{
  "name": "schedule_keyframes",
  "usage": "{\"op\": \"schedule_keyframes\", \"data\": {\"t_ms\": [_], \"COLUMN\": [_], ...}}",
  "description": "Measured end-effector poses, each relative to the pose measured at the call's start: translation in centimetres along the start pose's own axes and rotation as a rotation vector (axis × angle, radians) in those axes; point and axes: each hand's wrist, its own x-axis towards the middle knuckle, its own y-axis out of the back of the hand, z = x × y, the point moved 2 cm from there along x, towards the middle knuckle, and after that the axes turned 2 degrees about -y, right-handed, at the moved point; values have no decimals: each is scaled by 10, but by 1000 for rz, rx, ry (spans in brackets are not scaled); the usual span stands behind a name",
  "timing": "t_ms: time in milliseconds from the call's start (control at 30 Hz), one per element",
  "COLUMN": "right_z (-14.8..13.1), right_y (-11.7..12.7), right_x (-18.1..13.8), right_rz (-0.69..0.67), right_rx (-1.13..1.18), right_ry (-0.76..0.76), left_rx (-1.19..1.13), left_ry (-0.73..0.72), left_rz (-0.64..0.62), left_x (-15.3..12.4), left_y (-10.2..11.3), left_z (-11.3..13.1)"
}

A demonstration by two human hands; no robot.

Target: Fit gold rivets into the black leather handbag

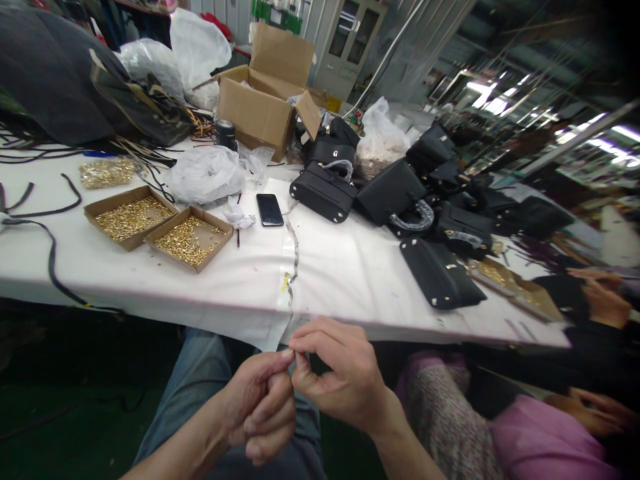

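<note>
My left hand (265, 403) and my right hand (340, 377) meet at the fingertips over my lap, just off the table's front edge. On the left hand the fingers are curled, with the thumb reaching toward the right hand's pinch. Thumb and index finger of the right hand press together at that same spot. Anything between the fingertips is too small or hidden to make out. Beyond the hands, two shallow cardboard trays, a left one (131, 245) and a nearer one (200, 268), hold small gold-coloured metal pieces. A black handbag (440, 273) lies on the table to the right.
The white-covered table (240, 293) bears a phone (269, 209), a plastic bag (206, 175), a cardboard box (255, 113) and several black handbags (325, 190). Black cord (53, 257) trails over the left edge. Another person's hand (605, 300) is at the right, beside another tray (543, 300).
</note>
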Motion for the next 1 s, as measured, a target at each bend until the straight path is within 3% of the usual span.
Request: {"op": "schedule_keyframes", "data": {"t_ms": [133,233,367,600,833,900,1000], "right_z": [7,15,17,6,1,0,3], "right_y": [2,18,28,-6,-12,-15,-24], "right_x": [-4,-6,-9,-10,-7,-7,-9], "right_rz": [32,124,121,115,48,35,36], "right_rx": [-24,-27,93,314,430,470,694], "right_ry": [-18,-61,-103,-190,-222,-288,-520], "left_rx": [-1,32,-123,-162,-174,-166,-165], "left_ry": [-6,-25,-51,-76,-74,-76,-72], "left_rz": [-5,-86,-176,-278,-309,-308,-295], "left_x": [-3,-9,-12,-4,-5,-6,-7], "left_y": [-1,-3,-2,-3,1,1,3], "left_z": [-4,-8,-7,-4,-7,-7,-8]}}
